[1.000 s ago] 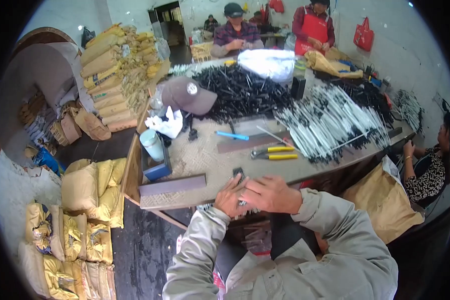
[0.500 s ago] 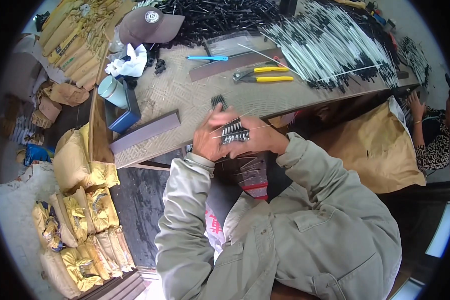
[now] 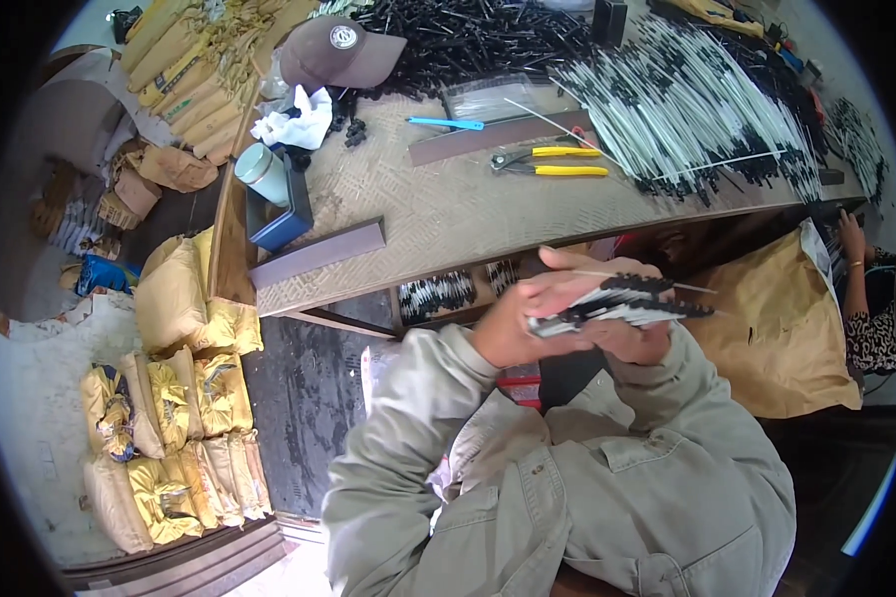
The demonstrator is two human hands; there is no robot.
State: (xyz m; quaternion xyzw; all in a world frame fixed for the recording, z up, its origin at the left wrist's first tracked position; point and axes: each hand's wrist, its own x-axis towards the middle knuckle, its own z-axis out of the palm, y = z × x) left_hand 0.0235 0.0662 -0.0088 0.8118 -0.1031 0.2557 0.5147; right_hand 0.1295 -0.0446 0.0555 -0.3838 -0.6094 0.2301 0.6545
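Note:
In front of my chest, past the near edge of the workbench, both my hands are closed around a bundle of thin black-and-white rods [image 3: 622, 300]. My left hand [image 3: 516, 320] grips the bundle's left end, its thumb raised above it. On the other side my right hand [image 3: 635, 343] wraps round the bundle from below and behind. The rods lie roughly level, their black ends pointing right, and a few thin tips stick out past the rest. Below the bench top, more black-and-white rods [image 3: 438, 296] sit in a shelf, left of my hands.
On the bench [image 3: 368, 264] lie yellow-handled pliers [image 3: 553, 161], a blue cutter [image 3: 446, 123], a large pile of white rods [image 3: 692, 109], a cap [image 3: 343, 55] and a cup [image 3: 264, 174]. Yellow sacks [image 3: 174, 289] stand at left. Another person's arm [image 3: 854, 269] shows at far right.
Both my hands have moved right, off the bench edge, with the bundle, which has turned from end-on to sideways. The view has shifted, and rods in the shelf now show.

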